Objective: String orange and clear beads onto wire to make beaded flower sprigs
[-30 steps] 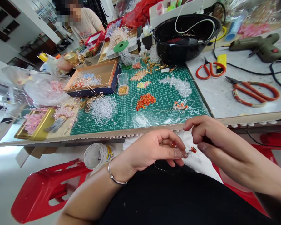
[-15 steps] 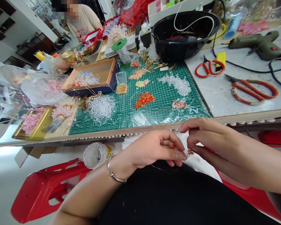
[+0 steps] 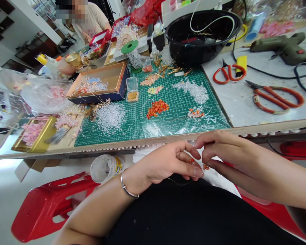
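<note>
My left hand (image 3: 168, 161) and my right hand (image 3: 220, 149) meet over my lap, just below the table edge. Both pinch a small beaded piece (image 3: 203, 166) with orange and clear beads on a thin wire (image 3: 177, 182) that trails down over my dark trousers. A silver bangle (image 3: 127, 190) sits on my left wrist. On the green cutting mat (image 3: 168, 119) lie piles of orange beads (image 3: 156, 108), clear beads (image 3: 111, 117) and more clear beads (image 3: 193, 90).
A black bowl (image 3: 201, 34), red scissors (image 3: 228, 73), orange pliers (image 3: 277, 98) and a green drill (image 3: 283, 46) lie on the table's right. A wooden box (image 3: 102, 85) and gold tray (image 3: 38, 137) sit left. Another person (image 3: 89, 20) sits across. Red stool (image 3: 51, 204) below left.
My right hand has moved left to meet my left hand, its fingertips closing on the beaded piece. The view has shifted slightly.
</note>
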{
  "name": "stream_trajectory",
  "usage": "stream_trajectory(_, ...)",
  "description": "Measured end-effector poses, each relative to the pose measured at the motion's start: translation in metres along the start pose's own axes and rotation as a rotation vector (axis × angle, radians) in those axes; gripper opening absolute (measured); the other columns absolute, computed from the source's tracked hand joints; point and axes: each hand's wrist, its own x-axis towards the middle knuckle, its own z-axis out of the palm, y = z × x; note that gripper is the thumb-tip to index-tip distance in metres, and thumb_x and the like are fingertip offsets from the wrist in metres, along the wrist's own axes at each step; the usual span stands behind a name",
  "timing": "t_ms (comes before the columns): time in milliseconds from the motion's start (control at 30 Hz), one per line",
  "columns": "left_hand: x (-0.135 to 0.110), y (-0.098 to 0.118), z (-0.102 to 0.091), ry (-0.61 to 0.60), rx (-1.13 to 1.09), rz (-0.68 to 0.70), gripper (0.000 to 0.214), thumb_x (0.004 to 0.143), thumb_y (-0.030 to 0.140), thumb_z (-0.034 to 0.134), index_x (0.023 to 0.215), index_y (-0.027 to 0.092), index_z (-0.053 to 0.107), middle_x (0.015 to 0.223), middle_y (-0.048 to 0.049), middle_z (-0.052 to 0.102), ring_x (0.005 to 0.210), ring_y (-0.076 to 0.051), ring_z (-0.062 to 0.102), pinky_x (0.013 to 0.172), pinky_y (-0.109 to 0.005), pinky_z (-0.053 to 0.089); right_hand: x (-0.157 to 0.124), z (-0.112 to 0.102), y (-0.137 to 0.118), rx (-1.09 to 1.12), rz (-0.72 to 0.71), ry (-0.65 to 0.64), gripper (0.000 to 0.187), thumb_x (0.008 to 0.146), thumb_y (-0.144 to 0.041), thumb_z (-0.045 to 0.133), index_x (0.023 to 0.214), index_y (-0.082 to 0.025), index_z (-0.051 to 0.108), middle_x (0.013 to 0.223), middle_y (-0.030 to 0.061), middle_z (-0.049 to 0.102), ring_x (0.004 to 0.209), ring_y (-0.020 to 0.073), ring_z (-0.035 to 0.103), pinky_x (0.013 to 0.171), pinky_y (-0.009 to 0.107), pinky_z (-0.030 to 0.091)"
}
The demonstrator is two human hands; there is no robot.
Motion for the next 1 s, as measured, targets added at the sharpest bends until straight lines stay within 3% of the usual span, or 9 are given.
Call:
stream_trajectory(233,-0.001,-0.002,-0.003,0.047,-0.039,0.004,0.044,0.069,0.023,0.089,0.097,0.016,0.057,0.078,-0.004,0.072,0.068,-0.013,0.067,0.067,-0.028,0.052,-0.008,-0.001,0.01,0.006,0.133,0.075,0.027,0.096,-0.03,0.061,0.122,-0.036,0.064,0.136,0.0023,0.066,0.12,0.0285,0.066,0.097,0.043,0.057)
stream_trajectory(400,-0.002,-0.002,-0.003,0.043,-0.043,-0.003,0.047,0.066,0.024,0.091,0.097,0.016,0.057,0.079,-0.0039,0.072,0.068,-0.013,0.068,0.067,-0.027,0.053,-0.016,0.0,0.016,0.014,0.245,0.118,0.011,0.097,-0.036,0.059,0.102,-0.033,0.067,0.126,0.0035,0.07,0.111,0.0308,0.069,0.088,0.047,0.059)
stream_trajectory(500,-0.001,-0.002,-0.002,0.048,-0.058,0.0,0.045,0.067,0.023,0.09,0.096,0.016,0.057,0.078,-0.0038,0.072,0.069,-0.013,0.068,0.067,-0.026,0.053,-0.014,0.003,0.012,-0.006,0.215,0.131,0.009,0.097,-0.033,0.058,0.092,-0.029,0.065,0.119,0.0045,0.07,0.109,0.0292,0.068,0.088,0.045,0.057)
stream_trajectory(667,0.001,-0.002,-0.001,0.057,-0.07,0.007,0.048,0.064,0.024,0.093,0.097,0.016,0.058,0.074,-0.0024,0.072,0.066,-0.013,0.069,0.065,-0.026,0.053,-0.004,0.008,-0.001,0.001,0.116,0.119,0.009,0.098,-0.026,0.055,0.095,-0.028,0.064,0.117,0.005,0.068,0.113,0.0252,0.066,0.092,0.038,0.055)
stream_trajectory(833,-0.001,-0.002,-0.002,0.093,-0.083,0.038,0.048,0.064,0.024,0.092,0.096,0.016,0.058,0.073,-0.0015,0.072,0.065,-0.013,0.069,0.064,-0.025,0.053,-0.005,0.004,0.004,0.017,0.224,0.112,0.018,0.099,-0.034,0.056,0.114,-0.033,0.065,0.124,0.0034,0.069,0.115,0.0277,0.066,0.094,0.044,0.054)
stream_trajectory(1000,0.0,-0.002,-0.004,0.098,-0.085,0.037,0.049,0.063,0.023,0.093,0.096,0.015,0.058,0.073,-0.0018,0.072,0.064,-0.014,0.069,0.064,-0.025,0.053,-0.003,0.004,0.006,-0.011,0.179,0.152,0.011,0.098,-0.028,0.056,0.095,-0.03,0.066,0.112,0.0043,0.071,0.104,0.0273,0.069,0.084,0.042,0.057)
